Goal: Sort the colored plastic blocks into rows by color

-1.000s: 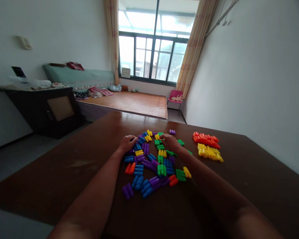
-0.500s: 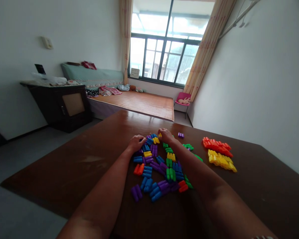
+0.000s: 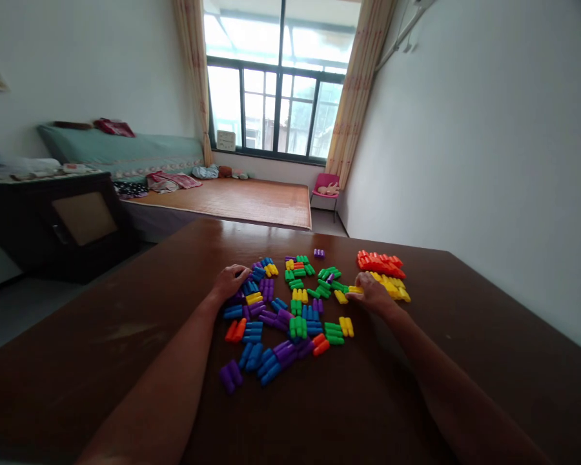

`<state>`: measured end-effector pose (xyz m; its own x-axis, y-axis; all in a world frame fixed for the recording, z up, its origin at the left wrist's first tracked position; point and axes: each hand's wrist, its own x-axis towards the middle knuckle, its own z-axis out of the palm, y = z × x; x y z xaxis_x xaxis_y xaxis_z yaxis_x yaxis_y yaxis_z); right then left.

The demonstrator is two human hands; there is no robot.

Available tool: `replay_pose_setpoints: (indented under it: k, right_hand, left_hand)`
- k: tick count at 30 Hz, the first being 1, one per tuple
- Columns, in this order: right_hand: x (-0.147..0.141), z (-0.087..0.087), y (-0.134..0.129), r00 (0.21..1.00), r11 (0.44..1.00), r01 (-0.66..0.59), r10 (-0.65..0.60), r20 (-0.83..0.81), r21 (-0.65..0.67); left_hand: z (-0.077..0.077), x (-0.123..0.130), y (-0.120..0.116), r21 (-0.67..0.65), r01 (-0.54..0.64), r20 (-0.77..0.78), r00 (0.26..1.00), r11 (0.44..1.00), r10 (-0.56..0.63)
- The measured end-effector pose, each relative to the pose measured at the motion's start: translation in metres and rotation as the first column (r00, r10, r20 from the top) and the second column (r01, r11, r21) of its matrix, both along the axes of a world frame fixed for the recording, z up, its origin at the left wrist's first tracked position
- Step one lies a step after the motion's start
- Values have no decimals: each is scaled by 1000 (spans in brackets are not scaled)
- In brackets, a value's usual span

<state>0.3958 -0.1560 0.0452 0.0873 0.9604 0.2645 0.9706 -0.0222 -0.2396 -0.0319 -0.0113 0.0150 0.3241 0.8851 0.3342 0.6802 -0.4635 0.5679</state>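
Observation:
Loose ribbed plastic building blocks in blue, purple, green, yellow and orange lie spread over the brown table (image 3: 140, 349). At the left edge of the spread, my left hand (image 3: 230, 283) rests with its fingers loosely bent beside blue blocks (image 3: 250, 287) and purple blocks. My right hand (image 3: 372, 294) is at the near left end of a yellow block group (image 3: 392, 287), its fingers closed on a yellow block (image 3: 354, 290). Another yellow block (image 3: 340, 297) lies just left of those fingertips. Green blocks (image 3: 326, 274) lie further left.
An orange block group (image 3: 380, 263) lies behind the yellow one. A single purple block (image 3: 319, 253) sits toward the far edge. Beyond the table are a bed with a mat (image 3: 232, 200), a pink chair (image 3: 325, 184) and a dark cabinet (image 3: 82, 213).
My right hand has moved from the far middle of the loose blocks rightward to the yellow group, carrying a yellow block. My left hand stays beside the blue blocks. The view has turned right.

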Motion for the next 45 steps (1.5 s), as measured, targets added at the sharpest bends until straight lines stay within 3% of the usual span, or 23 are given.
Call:
replay_pose_setpoints:
  k: [3,7,12,14,16,19,22,31,40,42,45]
  right_hand:
    - [18,3,-16,996,989,28,-41,-85,-142]
    - [24,18,-27,974,947,-81,8,-228,-312]
    - [38,26,-29,896,924,-210,50,-442,-320]
    - [59,22,-29,837,969,-113,-25,-546,-218]
    - [88,15,-31,776,987,134,-163,-609,-93]
    - [131,-2,-38,706,890,456,-365,-608,-5]
    - [155,-17,-41,689,832,554,-480,-543,-32]
    - [142,-16,-37,800,839,528,-543,-255,-129]
    - [137,-16,-38,793,831,548,-553,-256,-98]
    - [132,-11,-37,807,840,541,-534,-251,-47]
    - [107,4,-33,856,843,507,-468,-221,181]
  left_hand:
    - [2,-1,-1,-3,7,-11,1000,1000,-7]
    - [5,-2,-2,-10,-2,-8,1000,1000,2]
    - [2,-5,3,-13,2,-2,1000,1000,-3]
    - [1,-6,5,-20,10,0,1000,1000,-10]
    - [1,-6,5,-24,8,1,1000,1000,-8]
    - [4,-6,4,-21,-7,7,1000,1000,7]
    - [7,-5,2,-37,-1,11,1000,999,2]
    - [12,-4,-1,-50,-15,-5,1000,999,15]
    - [9,-4,0,-39,11,-16,1000,999,-12]
    - [9,-3,-1,-35,10,-14,1000,999,-10]
    - [8,-3,-1,-26,17,-5,1000,1000,-18]
